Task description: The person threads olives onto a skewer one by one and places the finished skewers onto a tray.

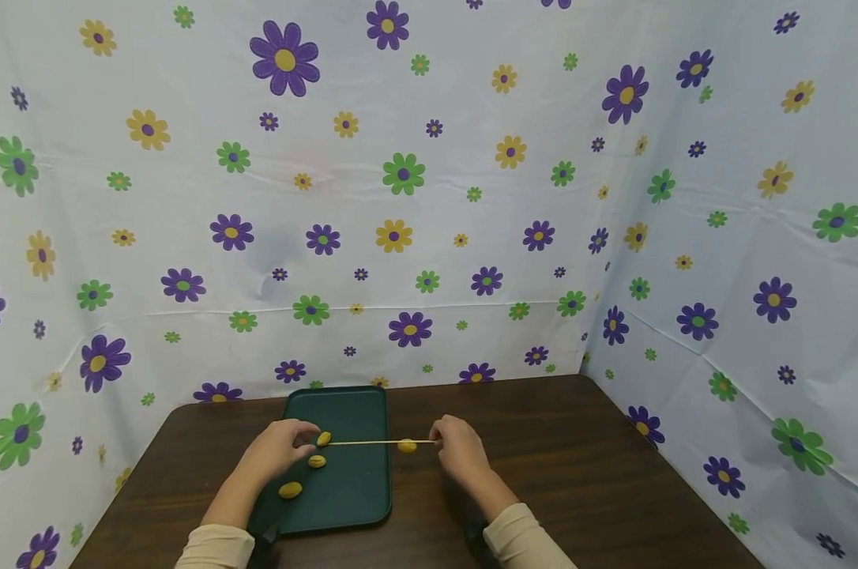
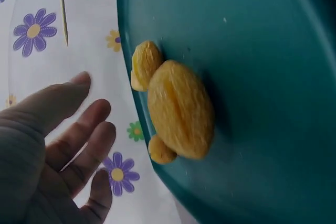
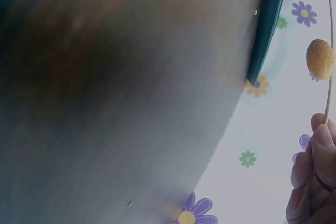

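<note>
My right hand [image 1: 460,449] pinches a thin wooden skewer [image 1: 361,442] near one end, seen also in the right wrist view. One yellow, potato-like oval piece [image 3: 319,59] is threaded on it, a little beyond the fingertips. The skewer's free end points toward my left hand [image 1: 278,449], which is over the tray with thumb and fingers apart and nothing between them. On the dark green tray [image 1: 358,498] lie more wrinkled yellow pieces: a far one [image 1: 324,438], a middle one [image 1: 317,461] and a near one [image 1: 290,491]. The near one looks large in the left wrist view [image 2: 181,111].
A dark brown wooden table [image 1: 557,458] carries the tray on its left part. A white cloth [image 1: 457,197] with printed flowers hangs behind the table and along its right side. The tray has a low raised rim [image 1: 389,474].
</note>
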Action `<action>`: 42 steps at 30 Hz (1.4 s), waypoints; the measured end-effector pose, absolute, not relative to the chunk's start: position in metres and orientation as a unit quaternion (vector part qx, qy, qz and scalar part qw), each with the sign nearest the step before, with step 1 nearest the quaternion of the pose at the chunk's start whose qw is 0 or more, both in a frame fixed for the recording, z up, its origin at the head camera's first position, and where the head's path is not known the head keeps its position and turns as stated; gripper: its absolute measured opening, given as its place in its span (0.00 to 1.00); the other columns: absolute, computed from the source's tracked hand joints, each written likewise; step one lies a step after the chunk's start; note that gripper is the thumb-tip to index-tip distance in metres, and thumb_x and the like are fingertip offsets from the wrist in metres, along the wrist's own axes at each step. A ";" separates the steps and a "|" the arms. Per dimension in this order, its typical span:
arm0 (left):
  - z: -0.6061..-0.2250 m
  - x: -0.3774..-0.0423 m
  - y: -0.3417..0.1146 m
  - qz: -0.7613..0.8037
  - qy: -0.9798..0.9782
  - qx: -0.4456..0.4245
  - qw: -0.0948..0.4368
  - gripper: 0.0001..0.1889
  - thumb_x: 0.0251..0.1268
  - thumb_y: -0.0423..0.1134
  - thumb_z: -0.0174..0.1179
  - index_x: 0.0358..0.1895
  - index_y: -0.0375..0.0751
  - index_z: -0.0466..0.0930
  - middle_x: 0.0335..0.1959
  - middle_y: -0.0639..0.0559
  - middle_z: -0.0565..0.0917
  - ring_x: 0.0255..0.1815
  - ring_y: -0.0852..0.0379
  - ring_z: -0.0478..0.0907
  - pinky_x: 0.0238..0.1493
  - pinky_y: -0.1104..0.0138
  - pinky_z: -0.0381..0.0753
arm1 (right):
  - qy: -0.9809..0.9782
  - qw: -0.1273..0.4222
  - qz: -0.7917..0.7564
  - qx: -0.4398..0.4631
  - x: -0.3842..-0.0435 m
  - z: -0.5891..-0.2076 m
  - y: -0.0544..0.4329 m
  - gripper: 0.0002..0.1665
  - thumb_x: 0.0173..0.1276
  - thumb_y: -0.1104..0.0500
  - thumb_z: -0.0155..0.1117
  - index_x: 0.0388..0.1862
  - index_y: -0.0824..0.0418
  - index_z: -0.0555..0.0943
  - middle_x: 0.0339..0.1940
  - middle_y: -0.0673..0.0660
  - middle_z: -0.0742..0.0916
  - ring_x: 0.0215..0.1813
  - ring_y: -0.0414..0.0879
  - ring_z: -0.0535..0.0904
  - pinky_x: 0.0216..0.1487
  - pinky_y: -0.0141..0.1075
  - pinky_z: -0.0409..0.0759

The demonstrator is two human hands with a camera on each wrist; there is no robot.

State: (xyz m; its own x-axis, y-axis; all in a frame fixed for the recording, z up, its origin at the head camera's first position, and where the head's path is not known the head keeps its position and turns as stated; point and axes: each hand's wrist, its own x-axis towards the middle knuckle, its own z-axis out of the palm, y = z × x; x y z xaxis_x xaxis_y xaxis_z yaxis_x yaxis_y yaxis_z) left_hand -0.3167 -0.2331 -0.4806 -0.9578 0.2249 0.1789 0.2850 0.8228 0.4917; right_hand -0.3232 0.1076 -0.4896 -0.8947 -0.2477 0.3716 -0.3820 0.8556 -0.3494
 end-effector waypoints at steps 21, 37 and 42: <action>-0.495 -0.324 -0.223 -0.220 -0.969 -0.113 0.007 0.06 0.58 0.34 0.74 0.38 0.47 0.90 0.31 0.57 0.82 0.32 0.58 0.76 0.41 0.53 0.81 | -0.947 0.151 0.231 0.165 -0.325 -0.492 0.112 0.16 0.56 0.79 0.68 0.31 0.58 0.85 0.30 0.48 0.81 0.32 0.43 0.77 0.37 0.40 0.81; -0.487 -0.321 -0.219 -0.260 -0.957 -0.125 0.026 0.06 0.62 0.36 0.71 0.41 0.46 0.90 0.36 0.56 0.87 0.35 0.59 0.81 0.46 0.53 0.84 | -0.948 0.147 0.232 0.162 -0.327 -0.490 0.110 0.14 0.58 0.77 0.69 0.32 0.58 0.86 0.31 0.49 0.82 0.33 0.42 0.77 0.39 0.41 0.82; -0.487 -0.319 -0.217 -0.274 -0.951 -0.137 0.034 0.06 0.61 0.35 0.72 0.41 0.45 0.91 0.33 0.59 0.86 0.31 0.63 0.78 0.41 0.59 0.83 | -0.947 0.145 0.237 0.164 -0.325 -0.491 0.109 0.16 0.56 0.78 0.69 0.31 0.58 0.86 0.31 0.49 0.82 0.32 0.42 0.77 0.39 0.41 0.82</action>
